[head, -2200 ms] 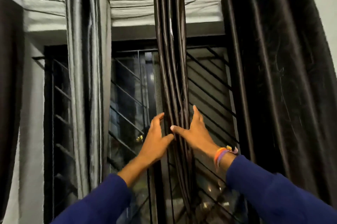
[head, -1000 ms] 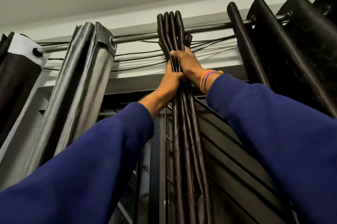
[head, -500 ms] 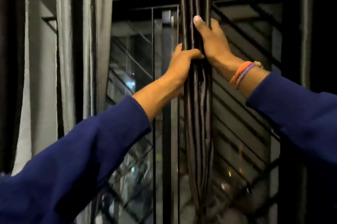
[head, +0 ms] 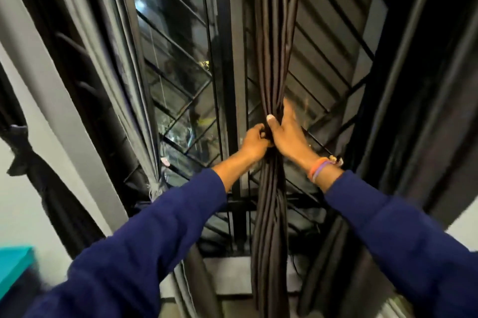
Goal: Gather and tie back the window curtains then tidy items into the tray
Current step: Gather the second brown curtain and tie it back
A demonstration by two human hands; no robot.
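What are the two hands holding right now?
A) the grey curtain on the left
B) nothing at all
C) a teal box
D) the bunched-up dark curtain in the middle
D: the left hand and the right hand both grip the gathered dark curtain hanging in front of the window.

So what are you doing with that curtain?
A person in blue sleeves is bunching the dark middle curtain into a tight rope in front of the window. The left hand grips it from the left, and the right hand wraps it from the right. It isn't tied yet.
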